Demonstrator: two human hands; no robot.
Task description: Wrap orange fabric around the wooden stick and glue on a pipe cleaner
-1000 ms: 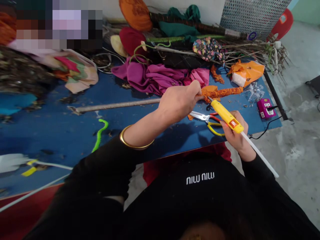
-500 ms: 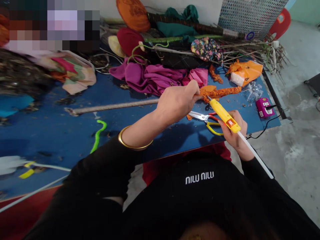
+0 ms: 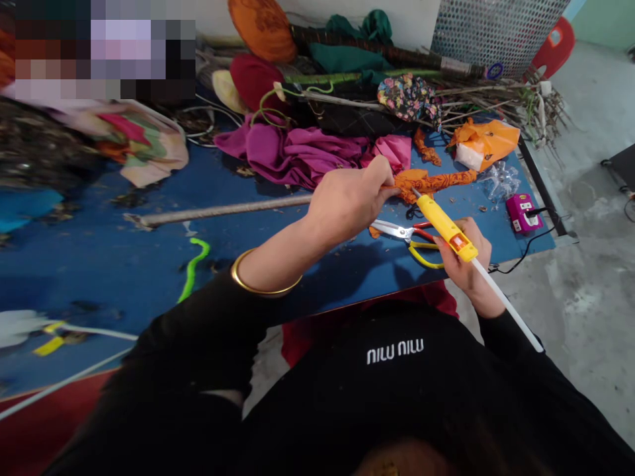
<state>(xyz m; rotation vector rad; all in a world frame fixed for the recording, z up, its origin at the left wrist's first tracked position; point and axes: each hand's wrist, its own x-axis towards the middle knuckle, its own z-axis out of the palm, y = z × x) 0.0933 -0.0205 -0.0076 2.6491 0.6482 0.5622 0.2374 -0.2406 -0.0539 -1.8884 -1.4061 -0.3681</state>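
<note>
My left hand (image 3: 347,201) pinches the orange patterned cloth (image 3: 436,182) wrapped round the right part of a stick (image 3: 223,211). Its fingers are closed at the cloth's left end. In my right hand (image 3: 466,261) is a yellow glue gun (image 3: 445,223), its metal tip at the cloth just right of my left fingertips. A long white glue stick (image 3: 506,304) sticks out of the gun's rear. Scissors (image 3: 401,231) with red and yellow handles lie on the table under the gun, beside my right hand.
Purple cloth (image 3: 297,152) lies behind the stick. A magenta power socket (image 3: 524,213) with a black cable sits near the table's right edge. A green strip (image 3: 191,271) lies left of my forearm. Twigs (image 3: 496,99) and a mesh basket (image 3: 496,33) stand behind.
The whole view has shifted very slightly. Both hands keep their holds, and the glue gun's tip stays at the orange cloth.
</note>
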